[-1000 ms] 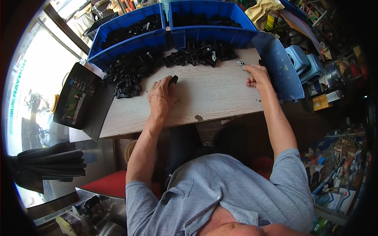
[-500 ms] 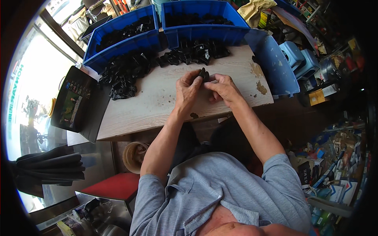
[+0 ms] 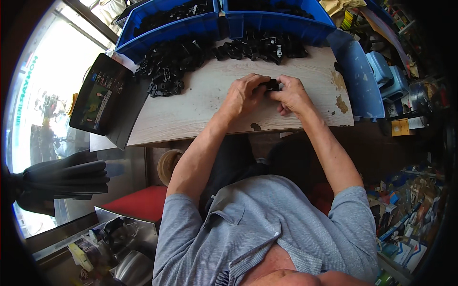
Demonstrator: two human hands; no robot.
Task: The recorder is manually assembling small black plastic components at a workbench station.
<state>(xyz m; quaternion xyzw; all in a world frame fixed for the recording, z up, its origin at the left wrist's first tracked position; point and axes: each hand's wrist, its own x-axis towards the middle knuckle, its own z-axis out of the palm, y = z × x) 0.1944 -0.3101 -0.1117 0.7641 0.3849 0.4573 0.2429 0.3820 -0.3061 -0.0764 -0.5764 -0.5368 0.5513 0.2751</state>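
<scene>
Between my two hands, just above the worn pale tabletop (image 3: 210, 102), is a small black plastic part (image 3: 272, 86). My left hand (image 3: 245, 95) has its fingers closed on the part's left side, with the back of the hand turned up. From the other side, the thumb and fingers of my right hand (image 3: 292, 97) pinch it. The fingers cover much of the part, so its exact shape is hidden. Beyond my hands lies a loose heap of similar black parts (image 3: 174, 64), and a second heap (image 3: 260, 49) runs along the far side.
Two blue bins (image 3: 171, 29) (image 3: 281, 25) of black parts stand at the table's back. A tablet (image 3: 98, 97) leans at the left edge. At the right hangs a pale blue plastic tub (image 3: 360, 78), near blue stools (image 3: 389, 76). Clutter (image 3: 405, 214) covers the lower right.
The view has shifted, so the table sits higher and further right. My left hand has rolled over the black part, which now lies flatter between my fingers instead of pointing up.
</scene>
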